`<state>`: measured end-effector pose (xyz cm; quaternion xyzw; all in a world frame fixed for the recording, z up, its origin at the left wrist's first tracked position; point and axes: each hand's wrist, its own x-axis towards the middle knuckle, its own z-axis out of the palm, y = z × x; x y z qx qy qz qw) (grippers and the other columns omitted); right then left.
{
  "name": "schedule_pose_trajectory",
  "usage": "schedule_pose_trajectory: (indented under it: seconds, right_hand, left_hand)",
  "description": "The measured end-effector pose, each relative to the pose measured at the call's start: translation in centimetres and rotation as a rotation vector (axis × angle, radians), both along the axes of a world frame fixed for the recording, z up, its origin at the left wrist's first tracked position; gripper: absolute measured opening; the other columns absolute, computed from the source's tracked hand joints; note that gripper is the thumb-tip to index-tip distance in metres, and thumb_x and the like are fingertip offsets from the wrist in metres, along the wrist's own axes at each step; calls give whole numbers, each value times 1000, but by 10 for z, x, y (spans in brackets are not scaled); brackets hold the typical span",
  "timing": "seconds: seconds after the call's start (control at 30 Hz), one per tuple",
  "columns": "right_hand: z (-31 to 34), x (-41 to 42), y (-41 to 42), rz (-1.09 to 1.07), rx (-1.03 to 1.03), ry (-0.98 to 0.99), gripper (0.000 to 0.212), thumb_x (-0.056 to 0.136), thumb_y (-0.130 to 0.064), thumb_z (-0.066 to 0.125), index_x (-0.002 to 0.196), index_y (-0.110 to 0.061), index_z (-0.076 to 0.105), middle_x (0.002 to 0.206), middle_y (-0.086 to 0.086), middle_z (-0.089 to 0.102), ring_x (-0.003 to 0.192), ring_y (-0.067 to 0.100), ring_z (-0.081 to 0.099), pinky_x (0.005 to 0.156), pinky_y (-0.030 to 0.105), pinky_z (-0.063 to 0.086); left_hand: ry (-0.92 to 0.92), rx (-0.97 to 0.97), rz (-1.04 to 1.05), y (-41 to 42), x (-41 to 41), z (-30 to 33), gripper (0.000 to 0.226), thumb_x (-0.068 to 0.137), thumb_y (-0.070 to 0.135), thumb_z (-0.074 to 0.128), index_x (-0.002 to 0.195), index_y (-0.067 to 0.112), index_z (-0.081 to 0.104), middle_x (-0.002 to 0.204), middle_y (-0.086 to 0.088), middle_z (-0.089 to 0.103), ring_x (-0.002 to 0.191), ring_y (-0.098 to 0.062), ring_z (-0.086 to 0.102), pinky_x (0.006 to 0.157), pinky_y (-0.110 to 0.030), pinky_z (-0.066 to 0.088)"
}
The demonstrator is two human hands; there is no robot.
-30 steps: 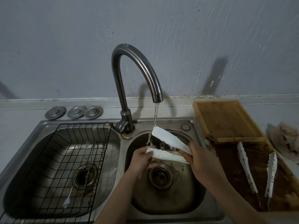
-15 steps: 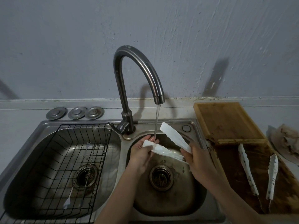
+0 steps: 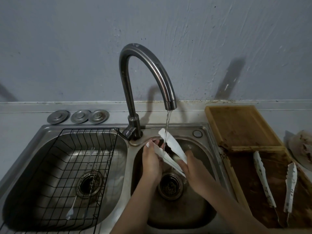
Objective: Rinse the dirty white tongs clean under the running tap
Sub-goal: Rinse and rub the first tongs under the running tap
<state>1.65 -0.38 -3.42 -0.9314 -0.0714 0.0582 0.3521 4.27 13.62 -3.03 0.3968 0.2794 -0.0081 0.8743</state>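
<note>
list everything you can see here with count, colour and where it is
white tongs: 1, white, held under the stream over the right basin
tap: 1, dark metal, behind the sink, water running
sink: 1, steel, two basins
wire rack: 1, black, in left basin
long utensils: 2, metal, on the rack
drain covers: 3, silver, on the ledge behind left basin
dirty tongs: 1, white, soiled, on the tray
wooden tray: 1, brown, right of sink
left hand: grips lower arm
right hand: grips hinge end

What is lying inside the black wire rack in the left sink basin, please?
Inside the black wire rack lie two long thin utensils, pointing toward the viewer. The basin's drain shows through the wires; their far ends are too faint to identify.
</note>
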Motion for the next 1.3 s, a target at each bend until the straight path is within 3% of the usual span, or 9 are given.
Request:
schedule_pose_trajectory:
  seconds: [0.07, 0.2, 0.3, 0.43, 0.6, 0.77, 0.93, 1.17, 1.3]
  right_hand:
    - [1, 0, 5, 44, -99, 9, 16, 92, -43, 44, 94, -28, 38, 81, -8, 60, 59, -1, 51, 48, 18, 36]
    - [3, -9, 22, 123, -278, -11, 39, 88, -49, 46, 119, -25, 43, 100, -1, 64, 85, 16, 61, 68, 32, 51]
    - [13, -9, 28, 191, -278, -28, 39, 91, -52, 36, 113, -22, 47, 94, 2, 64, 77, 16, 60, 61, 31, 48]
    - [39, 7, 20, 256, 127, 254, 28, 94, -30, 46, 118, -20, 57, 96, 6, 69, 63, 13, 67, 55, 26, 55]
    - [63, 19, 17, 103, 687, 204, 17, 85, -10, 63, 89, -25, 71, 84, 0, 72, 69, 15, 72, 60, 21, 57]
    - [71, 35, 50, 179, 236, -303, 20, 90, -22, 57, 70, -21, 55, 54, -5, 53, 45, 7, 52, 46, 13, 41]
    - [80, 46, 73, 375, 145, -433, 19, 92, -14, 54, 75, -7, 54, 56, 1, 48, 44, 8, 40, 42, 20, 33]
    - [81, 56, 57, 109, 274, -204, 12, 91, -7, 51, 96, -10, 61, 80, -5, 61, 65, -3, 59, 57, 5, 46]
    - [87, 55, 36, 166, 45, -162, 13, 87, -17, 61, 88, -10, 72, 73, -5, 67, 56, -3, 55, 54, 8, 44]
  left_hand:
    - [19, -47, -65, 1, 0, -1, 47, 90, 46, 50, 120, 11, 58, 114, -12, 68, 100, -25, 67, 70, -35, 55]
    - [-7, 85, -48, -3, 4, -1, 23, 90, 10, 60, 113, 8, 58, 104, -9, 69, 86, -16, 69, 66, -33, 56]
    - [87, 11, 71, 0, 6, 0, 22, 95, 14, 53, 114, 4, 55, 99, -12, 64, 75, -16, 63, 59, -30, 51]
    - [209, -182, 174, 18, 13, -1, 27, 98, 21, 42, 76, 7, 49, 64, -5, 45, 54, -16, 44, 46, -23, 44]
    - [294, -232, 174, 31, 16, -9, 37, 101, 12, 16, 70, 11, 38, 75, -4, 40, 64, -17, 43, 61, -29, 41]
    - [428, -361, 280, 8, 3, -16, 25, 97, 9, 39, 93, -6, 59, 74, -9, 51, 80, -23, 55, 91, -42, 50]
    - [460, -741, 243, 5, -1, -9, 33, 99, 16, 38, 85, -6, 59, 68, -23, 68, 70, -31, 61, 45, -37, 57]
    - [461, -798, 230, -1, -4, -17, 27, 98, 11, 42, 92, -11, 58, 84, -26, 59, 77, -33, 63, 44, -40, 58]
    - [375, -726, 260, 9, 1, -20, 40, 98, 24, 45, 129, -2, 48, 98, -21, 59, 113, -27, 58, 101, -37, 44]
